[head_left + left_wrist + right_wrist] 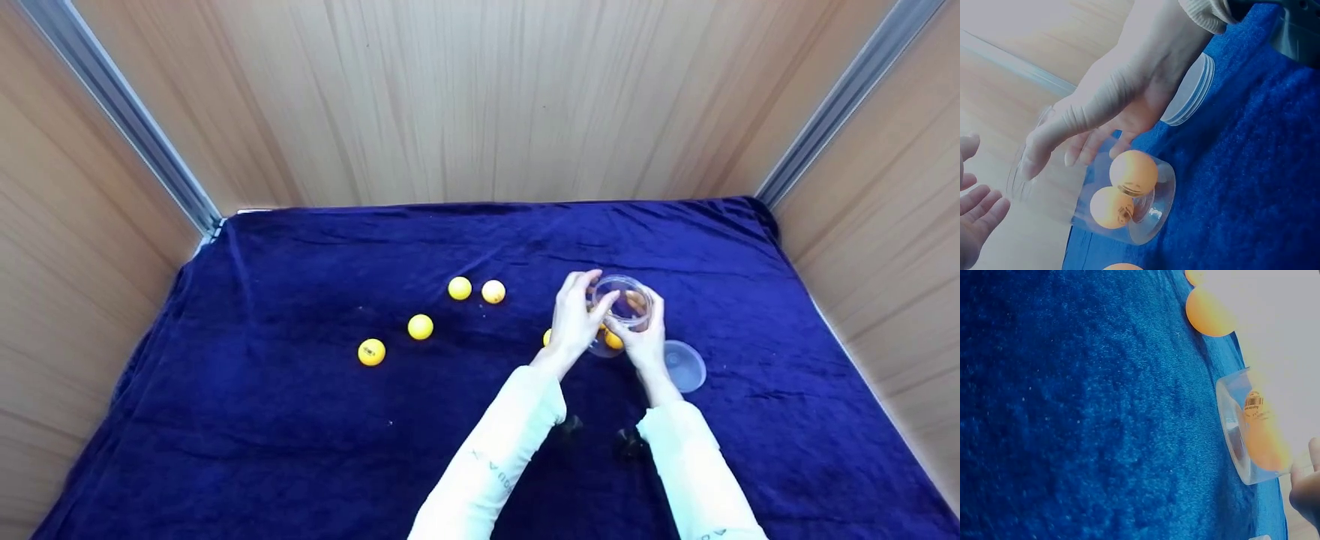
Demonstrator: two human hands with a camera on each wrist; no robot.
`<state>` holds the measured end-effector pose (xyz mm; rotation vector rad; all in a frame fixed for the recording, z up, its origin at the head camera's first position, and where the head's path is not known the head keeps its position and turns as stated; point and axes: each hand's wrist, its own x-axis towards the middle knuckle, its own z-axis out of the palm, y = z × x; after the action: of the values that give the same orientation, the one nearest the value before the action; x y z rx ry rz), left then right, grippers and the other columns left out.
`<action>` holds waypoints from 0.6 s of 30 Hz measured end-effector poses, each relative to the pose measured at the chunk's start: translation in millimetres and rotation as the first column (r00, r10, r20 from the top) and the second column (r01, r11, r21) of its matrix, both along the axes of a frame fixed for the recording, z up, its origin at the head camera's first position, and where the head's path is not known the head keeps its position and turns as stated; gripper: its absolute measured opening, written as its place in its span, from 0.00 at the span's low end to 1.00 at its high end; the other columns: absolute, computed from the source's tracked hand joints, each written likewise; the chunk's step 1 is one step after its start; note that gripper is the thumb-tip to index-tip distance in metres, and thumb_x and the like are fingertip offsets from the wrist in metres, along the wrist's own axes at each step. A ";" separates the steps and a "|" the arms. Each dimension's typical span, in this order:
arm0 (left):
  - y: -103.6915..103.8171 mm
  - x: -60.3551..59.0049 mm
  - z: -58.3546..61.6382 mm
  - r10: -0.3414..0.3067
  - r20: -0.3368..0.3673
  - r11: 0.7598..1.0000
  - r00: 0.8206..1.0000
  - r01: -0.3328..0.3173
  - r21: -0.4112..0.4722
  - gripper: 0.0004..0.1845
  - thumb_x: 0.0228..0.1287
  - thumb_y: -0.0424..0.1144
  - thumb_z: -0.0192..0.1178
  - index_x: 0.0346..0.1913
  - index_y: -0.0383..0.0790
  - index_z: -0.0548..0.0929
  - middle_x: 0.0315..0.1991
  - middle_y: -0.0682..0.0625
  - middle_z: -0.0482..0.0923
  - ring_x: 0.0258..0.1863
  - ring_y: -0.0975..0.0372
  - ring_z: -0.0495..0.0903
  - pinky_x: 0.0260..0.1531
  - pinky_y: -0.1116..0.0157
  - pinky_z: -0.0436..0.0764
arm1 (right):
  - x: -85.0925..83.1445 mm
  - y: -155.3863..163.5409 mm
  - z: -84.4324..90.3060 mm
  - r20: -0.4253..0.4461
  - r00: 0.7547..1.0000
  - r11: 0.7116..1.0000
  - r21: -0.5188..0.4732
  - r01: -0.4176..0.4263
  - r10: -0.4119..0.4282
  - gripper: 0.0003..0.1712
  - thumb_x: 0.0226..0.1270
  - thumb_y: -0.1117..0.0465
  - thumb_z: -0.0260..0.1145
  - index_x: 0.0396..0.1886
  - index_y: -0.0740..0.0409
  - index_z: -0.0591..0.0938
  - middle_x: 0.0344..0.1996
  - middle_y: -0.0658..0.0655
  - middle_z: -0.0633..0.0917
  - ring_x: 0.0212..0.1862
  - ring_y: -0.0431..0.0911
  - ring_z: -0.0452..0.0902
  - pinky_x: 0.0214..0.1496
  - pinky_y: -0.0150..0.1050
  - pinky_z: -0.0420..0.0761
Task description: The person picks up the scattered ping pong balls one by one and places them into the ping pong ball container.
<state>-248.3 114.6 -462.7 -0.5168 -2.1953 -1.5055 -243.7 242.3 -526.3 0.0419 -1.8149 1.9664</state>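
A clear plastic jar (624, 285) stands tilted on the blue cloth (300, 420), with two orange balls (1133, 171) in its bottom. My right hand (643, 341) grips the jar's side from the near right; in the left wrist view its fingers (1072, 126) curl round the wall near the mouth. My left hand (576, 319) is at the jar's left with its fingers reaching over the rim. Those fingers (974, 225) lie relaxed and hold nothing. In the right wrist view the jar (1230, 433) shows a ball inside.
The jar's clear lid (684, 365) lies on the cloth just right of my right wrist. Several yellow balls (420, 327) are scattered to the left, one (547, 337) half hidden by my left hand. Wooden walls (90, 225) close in three sides.
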 end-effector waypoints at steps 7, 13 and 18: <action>-6.6 0.3 -5.8 0.039 -0.015 0.999 0.999 -0.040 -0.020 0.17 0.55 0.39 0.61 0.46 0.33 0.77 0.40 0.45 0.75 0.40 0.59 0.75 0.42 0.72 0.72 | -3.5 1.9 -6.6 -0.044 0.999 0.999 -0.033 -0.017 0.015 0.39 0.39 0.77 0.69 0.55 0.66 0.62 0.49 0.67 0.70 0.53 0.62 0.61 0.55 0.50 0.64; -14.6 1.3 -14.7 0.086 0.007 0.995 0.996 -0.086 -0.057 0.17 0.56 0.40 0.60 0.46 0.34 0.78 0.41 0.47 0.74 0.44 0.61 0.74 0.49 0.72 0.68 | -13.6 10.3 -24.9 -0.117 0.992 0.997 -0.062 -0.050 0.043 0.41 0.37 0.69 0.74 0.54 0.58 0.66 0.48 0.65 0.70 0.53 0.61 0.62 0.52 0.44 0.69; -20.9 2.6 -25.1 0.107 0.035 0.992 0.994 -0.104 -0.074 0.17 0.56 0.40 0.60 0.45 0.34 0.78 0.41 0.47 0.75 0.44 0.60 0.74 0.49 0.71 0.69 | -23.5 18.6 -42.8 -0.106 0.994 1.000 -0.024 -0.021 0.018 0.42 0.37 0.68 0.74 0.56 0.57 0.65 0.49 0.64 0.71 0.54 0.61 0.62 0.54 0.45 0.67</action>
<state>-245.8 93.7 -487.9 -0.3898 -2.2763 -1.3970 -267.1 261.0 -569.1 0.1534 -1.7287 1.9615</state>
